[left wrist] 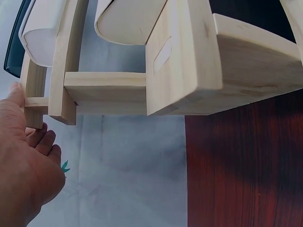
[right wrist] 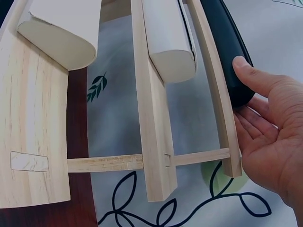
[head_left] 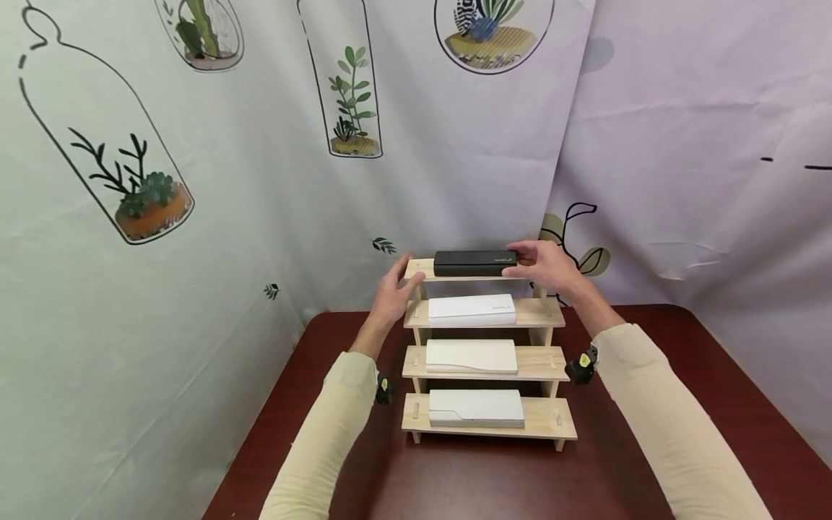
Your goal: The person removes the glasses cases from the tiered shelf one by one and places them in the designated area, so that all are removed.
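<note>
A four-tier wooden stepped shelf (head_left: 549, 419) stands on a dark red table (head_left: 468, 480). A black case (head_left: 474, 263) lies on the top tier. My right hand (head_left: 542, 263) holds its right end; in the right wrist view the thumb (right wrist: 248, 71) lies on the black case (right wrist: 227, 42) and the fingers reach past its end. My left hand (head_left: 393, 292) touches the left end of the top tier. The left wrist view shows the thumb (left wrist: 16, 92) against the wooden upright (left wrist: 33, 94), fingers relaxed and holding nothing. One white case lies on each of the second tier (head_left: 471, 308), third tier (head_left: 471, 356) and bottom tier (head_left: 476, 408).
A white curtain printed with plants (head_left: 260, 180) hangs close behind and to the left of the shelf, and a plain pale one (head_left: 702, 180) to the right. Bare tabletop lies in front of and beside the shelf. Small black cameras sit on both wrists (head_left: 581, 365).
</note>
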`<state>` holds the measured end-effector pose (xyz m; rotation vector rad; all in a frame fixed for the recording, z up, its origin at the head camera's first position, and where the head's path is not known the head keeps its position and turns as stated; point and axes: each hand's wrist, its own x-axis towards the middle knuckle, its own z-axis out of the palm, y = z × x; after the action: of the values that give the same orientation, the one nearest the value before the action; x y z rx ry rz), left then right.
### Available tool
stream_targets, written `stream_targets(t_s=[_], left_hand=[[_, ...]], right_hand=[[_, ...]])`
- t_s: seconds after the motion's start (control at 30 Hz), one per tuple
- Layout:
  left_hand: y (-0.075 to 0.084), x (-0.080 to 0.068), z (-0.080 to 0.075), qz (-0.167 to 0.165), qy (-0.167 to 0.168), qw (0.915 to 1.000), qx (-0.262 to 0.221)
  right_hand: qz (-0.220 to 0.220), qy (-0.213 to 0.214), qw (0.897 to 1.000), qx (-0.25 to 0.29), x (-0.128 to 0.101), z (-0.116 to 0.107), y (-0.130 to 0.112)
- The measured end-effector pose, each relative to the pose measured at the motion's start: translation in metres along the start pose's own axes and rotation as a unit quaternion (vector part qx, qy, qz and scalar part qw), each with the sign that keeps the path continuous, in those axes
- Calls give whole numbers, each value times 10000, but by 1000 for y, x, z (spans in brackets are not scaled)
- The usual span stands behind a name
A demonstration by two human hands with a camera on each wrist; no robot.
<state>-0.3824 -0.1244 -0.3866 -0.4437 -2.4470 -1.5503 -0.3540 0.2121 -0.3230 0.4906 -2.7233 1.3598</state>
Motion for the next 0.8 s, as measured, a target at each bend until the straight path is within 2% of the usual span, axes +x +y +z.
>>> stream_targets(t_s=[0.4,0.8], left_hand=[[2,-1,-1,-93,9,9999,63],[3,-1,0,-65,39,9997,213]], right_hand=[[96,114,9996,241,0,2,-2],[-131,365,9988,296,-3,1,1]])
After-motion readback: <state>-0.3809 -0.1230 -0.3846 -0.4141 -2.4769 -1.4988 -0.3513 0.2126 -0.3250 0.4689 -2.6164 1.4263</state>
